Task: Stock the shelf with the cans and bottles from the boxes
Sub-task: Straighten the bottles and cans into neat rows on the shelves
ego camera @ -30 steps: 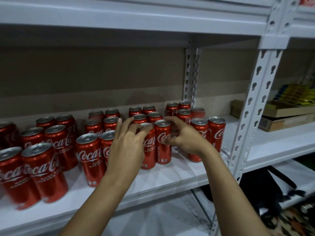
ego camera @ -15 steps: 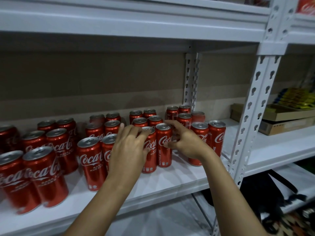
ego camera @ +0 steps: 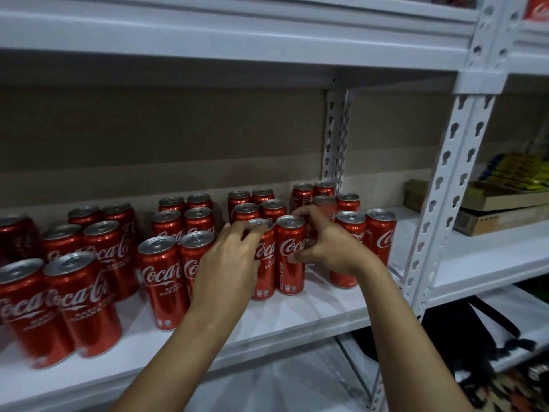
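1. Head view, grip: left hand (ego camera: 228,263) curls its fingers over the rim of the left front can (ego camera: 263,263); right hand (ego camera: 325,248) pinches the right front can (ego camera: 291,257), thumb on the label and fingers at the rim. Both cans stand upright on the shelf (ego camera: 297,318), touching each other.
2. Head view, purpose: the paired hold appears intended to square the two cans into a row with labels forward.
3. Head view, stock: other red cans (ego camera: 162,281) stand in two-wide columns running to the back, with narrow gaps between columns.
4. Head view, containers: a shallow cardboard tray (ego camera: 499,214) on the neighbouring bay holds yellow packets (ego camera: 518,172). No supply box is in view.
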